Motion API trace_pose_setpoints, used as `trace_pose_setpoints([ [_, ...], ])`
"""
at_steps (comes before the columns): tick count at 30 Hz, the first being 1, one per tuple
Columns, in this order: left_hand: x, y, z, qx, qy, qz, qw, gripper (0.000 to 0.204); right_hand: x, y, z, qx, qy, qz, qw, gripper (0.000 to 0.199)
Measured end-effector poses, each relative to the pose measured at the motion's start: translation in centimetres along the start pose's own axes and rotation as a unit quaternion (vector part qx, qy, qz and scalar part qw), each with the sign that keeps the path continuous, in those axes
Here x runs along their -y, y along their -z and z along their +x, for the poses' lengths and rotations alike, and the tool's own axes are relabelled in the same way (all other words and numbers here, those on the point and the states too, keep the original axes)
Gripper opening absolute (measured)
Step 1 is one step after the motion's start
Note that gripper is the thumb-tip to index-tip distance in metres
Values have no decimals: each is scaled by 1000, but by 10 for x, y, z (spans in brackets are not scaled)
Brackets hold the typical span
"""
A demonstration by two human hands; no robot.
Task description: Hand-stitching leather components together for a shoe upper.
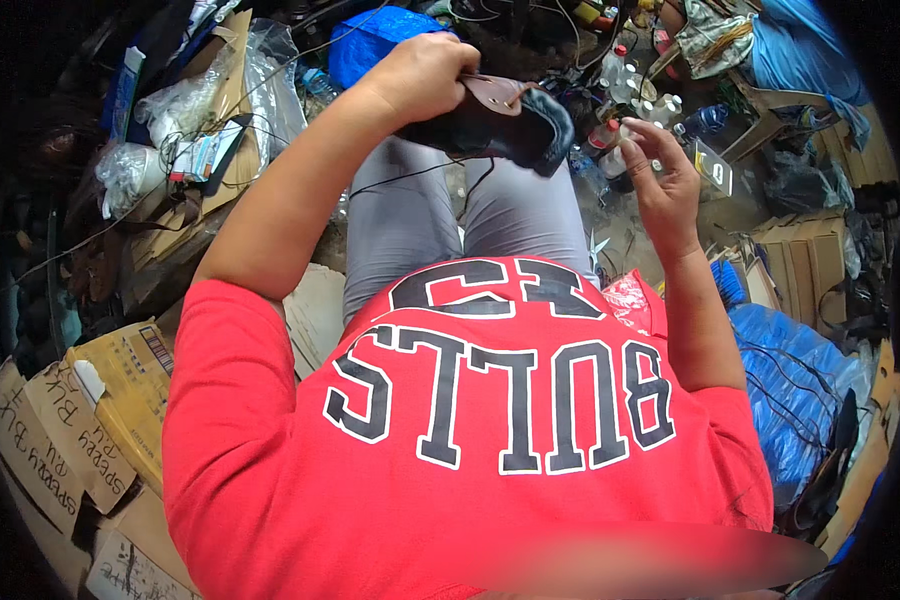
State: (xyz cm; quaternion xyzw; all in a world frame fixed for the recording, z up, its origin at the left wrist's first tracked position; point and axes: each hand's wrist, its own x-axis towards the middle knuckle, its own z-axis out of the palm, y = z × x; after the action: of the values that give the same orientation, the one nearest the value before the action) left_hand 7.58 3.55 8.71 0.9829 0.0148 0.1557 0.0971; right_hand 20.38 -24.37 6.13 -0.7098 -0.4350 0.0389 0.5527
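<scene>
My left hand (425, 70) grips a black shoe (510, 125) with a brown insole from the top, holding it above my knees in grey trousers. A black lace or thread dangles from the shoe toward my lap. My right hand (665, 180) is raised just right of the shoe's toe, fingers curled with thumb and forefinger pinched together; whether something small is between them I cannot tell. A few small bottles (610, 135) stand just beyond that hand.
Cardboard boxes (100, 390) lie at lower left, plastic bags (170, 110) and cables at upper left. A blue plastic sack (790, 380) sits at right, a red packet (630, 300) by my right thigh. More bottles and clutter fill the ground ahead.
</scene>
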Motion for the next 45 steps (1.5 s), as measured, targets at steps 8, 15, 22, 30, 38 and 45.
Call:
trace_pose_setpoints([
  [8, -57, 19, -38, -64, 172, -181, 966, 35, 19, -76, 34, 94, 30, -68, 993, 46],
  [15, -64, 8, -78, -212, 158, -210, 941, 57, 17, -129, 47, 146, -23, 28, 989, 42],
  [22, -49, 18, -85, -266, 155, -186, 933, 51, 34, -142, 64, 199, -3, 43, 979, 28],
  [30, -3, 21, -92, -349, 154, -197, 903, 32, 79, -110, 59, 256, -72, 226, 937, 22],
  [38, 43, 27, -124, -349, 222, -253, 875, 35, 109, -3, 62, 164, -167, 251, 939, 26],
  [45, 42, 23, -135, -254, 196, -388, 864, 35, 107, 88, 79, 246, 55, 347, 903, 26],
])
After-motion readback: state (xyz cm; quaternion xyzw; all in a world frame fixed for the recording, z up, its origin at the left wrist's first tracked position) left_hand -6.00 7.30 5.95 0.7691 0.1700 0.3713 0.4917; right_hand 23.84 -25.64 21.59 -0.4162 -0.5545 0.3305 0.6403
